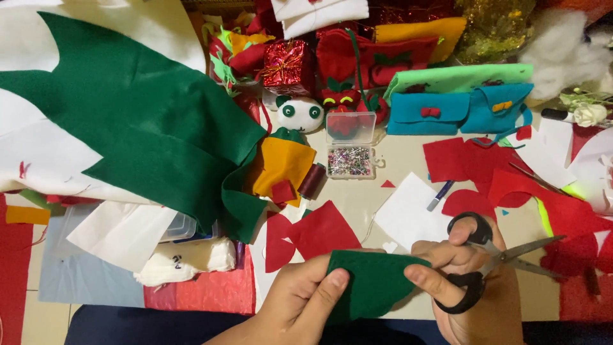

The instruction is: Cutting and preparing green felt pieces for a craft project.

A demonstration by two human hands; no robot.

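The left hand (300, 303) pinches a small piece of dark green felt (370, 281), thumb on top and fingers tucked beneath, low in the view. The right hand (469, 281) is closed through the loops of black-handled scissors (485, 255), whose blades stand parted and point away to the right, clear of the felt; its forefinger also presses the felt's right edge.

Everything else lies beyond that green piece. Just above it, almost touching, are red felt cut-outs (313, 233) and a white sheet (408, 217) with a blue pen (440, 195) at its far corner. Further up sits a clear plastic box of pins (350, 145), a dark red thread spool (313, 181) to its left, and an orange felt piece (281, 163) beside that. A large sheet of dark green felt (140, 121) spreads over white cloth to the upper left. A white stuffed face with green eyes (300, 114) rests above the pin box, with a shiny red gift box (285, 64) higher still. Turquoise felt pouches (460, 108) lie to the upper right, and more red felt scraps (511, 172) crowd the space just past the scissor blades.
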